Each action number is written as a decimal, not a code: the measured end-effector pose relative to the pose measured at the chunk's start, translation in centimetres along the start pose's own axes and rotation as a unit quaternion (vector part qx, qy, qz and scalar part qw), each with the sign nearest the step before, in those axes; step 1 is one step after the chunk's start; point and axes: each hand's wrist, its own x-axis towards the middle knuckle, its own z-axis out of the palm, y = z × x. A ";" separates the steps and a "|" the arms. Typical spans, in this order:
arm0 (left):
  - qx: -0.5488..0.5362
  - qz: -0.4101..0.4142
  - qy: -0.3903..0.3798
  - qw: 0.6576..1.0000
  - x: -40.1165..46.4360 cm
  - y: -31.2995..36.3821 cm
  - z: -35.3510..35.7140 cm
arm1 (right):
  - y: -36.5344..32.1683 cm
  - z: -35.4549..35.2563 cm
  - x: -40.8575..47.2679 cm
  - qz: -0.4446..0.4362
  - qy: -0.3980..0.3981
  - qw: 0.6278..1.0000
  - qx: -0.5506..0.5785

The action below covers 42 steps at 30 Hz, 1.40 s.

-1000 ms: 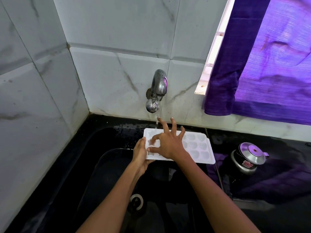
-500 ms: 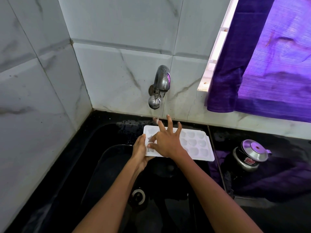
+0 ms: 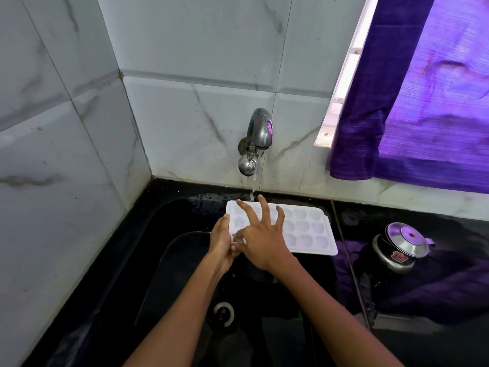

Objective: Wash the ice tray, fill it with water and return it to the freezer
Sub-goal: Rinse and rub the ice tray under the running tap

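Below the running chrome wall tap (image 3: 258, 139), the white plastic ice tray (image 3: 304, 229) hangs over the black sink (image 3: 158, 260), its left edge gripped by the left hand (image 3: 221, 241); the right hand (image 3: 262, 235) rests on it, fingers splayed.

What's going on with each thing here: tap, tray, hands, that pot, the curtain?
Tap: running, thin stream onto the tray's far edge.
Ice tray: held level over the sink, cups up.
Left hand: grips the tray's left end.
Right hand: fingers spread, rubbing the cups.
Pot: lidded, on the counter.
Curtain: partly drawn over the window.
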 end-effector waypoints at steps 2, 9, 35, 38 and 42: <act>-0.011 -0.005 0.000 1.000 -0.1 0.1 0.0 | 0.1 -0.1 0.1 0.013 0.015 1.000 0.015; -0.009 0.002 0.004 1.000 -0.4 0.7 -0.3 | -0.3 0.8 0.1 -0.009 0.048 0.999 -0.009; 0.023 0.048 0.035 0.998 -1.6 3.8 -5.1 | 3.9 -6.4 10.0 0.243 0.089 0.740 0.621; 0.016 0.051 0.026 0.998 -1.3 4.2 -5.8 | 3.3 -7.7 12.6 0.246 0.023 0.742 0.623; 0.008 0.054 0.020 0.998 -0.8 4.4 -6.6 | 2.4 -7.8 14.7 0.252 -0.013 0.791 0.557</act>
